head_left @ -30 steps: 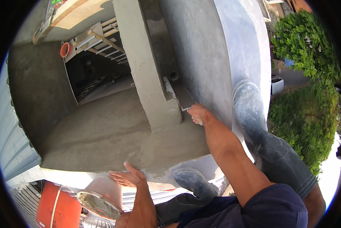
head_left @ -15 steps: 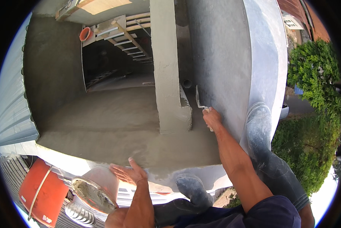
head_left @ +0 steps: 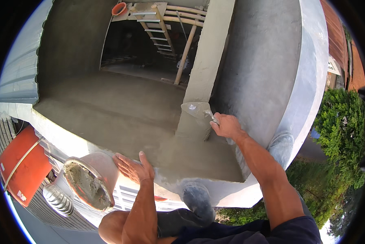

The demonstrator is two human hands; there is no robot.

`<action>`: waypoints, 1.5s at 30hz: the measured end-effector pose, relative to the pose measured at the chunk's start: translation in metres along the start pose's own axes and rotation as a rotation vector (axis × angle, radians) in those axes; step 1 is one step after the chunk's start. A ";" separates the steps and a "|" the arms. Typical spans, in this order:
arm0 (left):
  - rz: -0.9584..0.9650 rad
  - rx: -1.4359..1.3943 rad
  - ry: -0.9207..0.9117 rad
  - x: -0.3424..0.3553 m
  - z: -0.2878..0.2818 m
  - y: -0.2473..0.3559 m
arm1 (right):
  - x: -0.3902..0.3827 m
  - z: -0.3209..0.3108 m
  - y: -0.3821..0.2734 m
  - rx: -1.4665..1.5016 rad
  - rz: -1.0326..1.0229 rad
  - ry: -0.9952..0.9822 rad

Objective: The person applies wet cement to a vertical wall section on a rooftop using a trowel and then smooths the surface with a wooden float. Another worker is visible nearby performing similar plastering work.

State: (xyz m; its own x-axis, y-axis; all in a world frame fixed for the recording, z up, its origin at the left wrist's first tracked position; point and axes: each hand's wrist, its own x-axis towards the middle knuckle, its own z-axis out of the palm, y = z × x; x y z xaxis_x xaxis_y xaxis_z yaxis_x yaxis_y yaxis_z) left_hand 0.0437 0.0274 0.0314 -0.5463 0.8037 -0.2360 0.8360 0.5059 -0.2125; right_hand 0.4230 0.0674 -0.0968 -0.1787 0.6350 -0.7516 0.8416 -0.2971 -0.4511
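Observation:
My right hand grips the handle of a trowel, whose blade lies flat against the top face of a grey plastered beam near its end. My left hand rests with fingers spread on the pale edge of the wet cement surface, beside a bucket of grey mortar. My boots are at the near and right edges of the structure.
Beyond the cement is an opening with a ladder, poles and an orange bowl. Corrugated sheet borders the left, above a red container. A curved concrete channel runs right, with trees and roofs beyond the edge.
The trowel has moved from beside the beam onto its top face, near the end. My left hand stays spread on the edge. The view has shifted and turned.

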 end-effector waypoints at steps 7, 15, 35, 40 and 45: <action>0.023 -0.004 0.010 0.000 0.004 -0.004 | -0.025 0.051 -0.010 -0.128 -0.066 -0.168; 0.050 0.023 0.032 0.000 0.007 -0.007 | -0.036 0.075 -0.003 -0.132 -0.074 -0.147; 0.018 0.028 0.023 0.000 0.006 -0.004 | -0.020 0.089 -0.005 -0.148 -0.079 -0.003; 0.009 0.028 0.026 0.000 0.007 -0.003 | -0.003 0.053 0.010 -0.134 -0.005 0.077; -0.025 0.058 0.005 0.001 0.005 0.000 | 0.031 -0.008 0.022 -0.121 0.077 0.120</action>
State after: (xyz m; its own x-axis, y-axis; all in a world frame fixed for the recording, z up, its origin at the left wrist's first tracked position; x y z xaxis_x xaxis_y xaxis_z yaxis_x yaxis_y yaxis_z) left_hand 0.0429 0.0268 0.0269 -0.5665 0.7927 -0.2251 0.8177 0.5068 -0.2730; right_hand 0.4400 0.0860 -0.1259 -0.0550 0.6963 -0.7156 0.9071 -0.2648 -0.3273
